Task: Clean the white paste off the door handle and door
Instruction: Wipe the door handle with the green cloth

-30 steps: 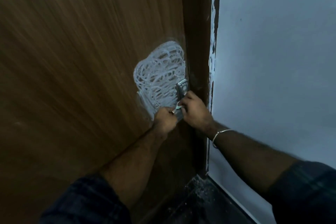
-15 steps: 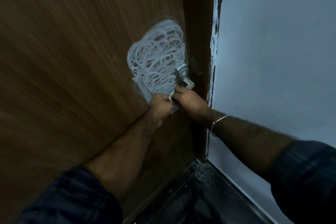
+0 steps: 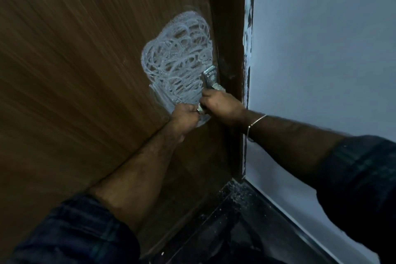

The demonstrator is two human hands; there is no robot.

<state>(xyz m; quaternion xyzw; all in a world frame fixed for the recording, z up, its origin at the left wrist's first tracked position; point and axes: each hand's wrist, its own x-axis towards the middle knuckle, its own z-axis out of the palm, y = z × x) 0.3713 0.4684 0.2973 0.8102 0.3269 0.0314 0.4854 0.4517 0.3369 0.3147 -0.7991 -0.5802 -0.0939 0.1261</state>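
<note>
A brown wooden door (image 3: 75,70) fills the left of the head view. A patch of white paste (image 3: 177,58) in looping swirls covers the door beside its right edge. The metal door handle (image 3: 211,78) sticks out at the patch's right side, smeared with paste. My right hand (image 3: 222,106) is closed around the handle's lower part. My left hand (image 3: 185,117) is a fist pressed against the door just below the paste, touching my right hand. What the left fist holds is hidden.
The dark door frame (image 3: 229,28) runs down right of the handle, with white smears along its edge. A pale wall (image 3: 321,49) fills the right side. Dark floor (image 3: 225,231) with white specks lies below.
Both hands stay together at the handle. The view shifted, so the paste patch and hands sit a little differently in the frame. The paste looks the same.
</note>
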